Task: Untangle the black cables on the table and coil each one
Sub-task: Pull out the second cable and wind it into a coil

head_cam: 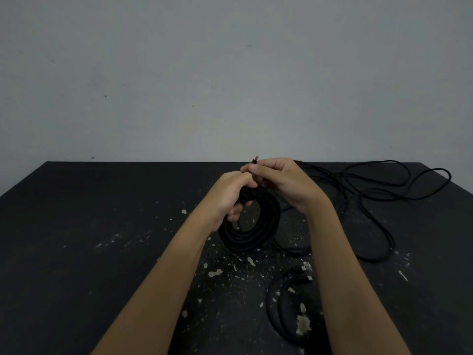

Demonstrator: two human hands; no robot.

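Coiled cable (249,226) — hanging below left hand (226,198), plug (255,160) pinched above

Pretty dim shot with flat, soft light, and the shadows were only faint. The wall (230,73) behind the table (76,226) came out murky grey, lightest just above the table and duller higher up. The black cables (245,243) on the table nearly melted into it. Everything looked a bit soft.

Left side of the matte black desk (76,226) is open; loose black cable (341,187) clutters the far right corner; small black coil (272,311) lies near the front edge.
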